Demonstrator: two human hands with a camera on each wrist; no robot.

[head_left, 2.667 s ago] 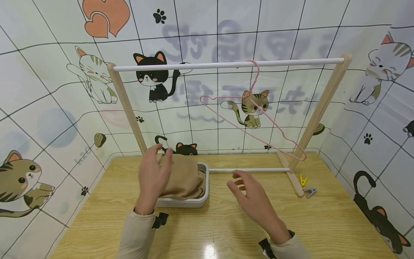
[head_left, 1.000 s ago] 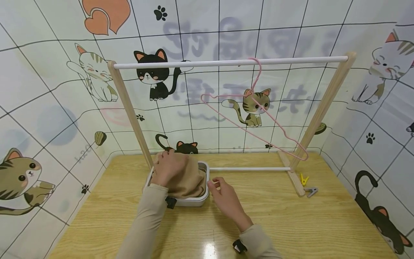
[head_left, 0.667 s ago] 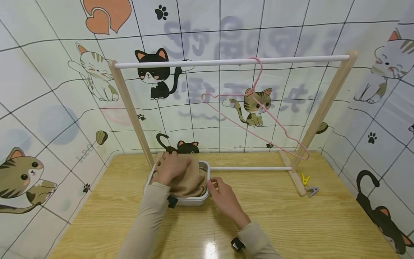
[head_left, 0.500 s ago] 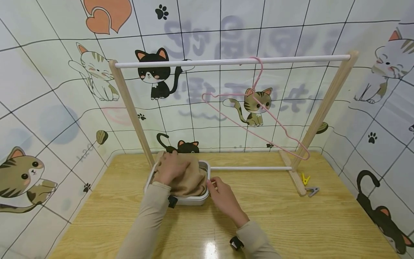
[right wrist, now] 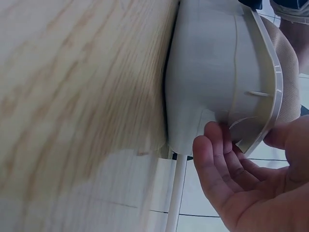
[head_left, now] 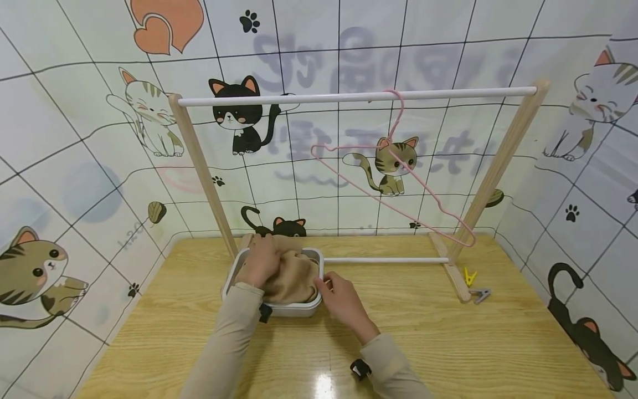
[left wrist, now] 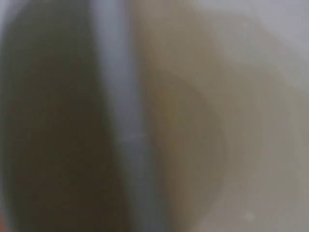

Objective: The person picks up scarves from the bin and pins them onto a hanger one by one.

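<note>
My left hand [head_left: 259, 263] has fingers curled into the tan cloth [head_left: 294, 277], gripping it inside the white tub [head_left: 294, 309]. My right hand [head_left: 344, 302] pinches the tub's right rim, thumb on top, fingers [right wrist: 217, 159] against the outer wall. Tub sits on the wooden table [head_left: 448, 343] at the drying rack's [head_left: 349, 97] left post; pink hanger [head_left: 394, 183] on the top bar.

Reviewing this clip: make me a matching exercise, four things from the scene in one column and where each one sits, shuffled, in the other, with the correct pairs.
Things:
1. pink hanger
2. tan cloth
3. yellow clip
4. right hand

Places:
A. inside the white tub
B. on the table by the rack's right foot
C. hooked over the white top rail
D. at the tub's right rim

Pairs: 1-C, 2-A, 3-B, 4-D
</note>
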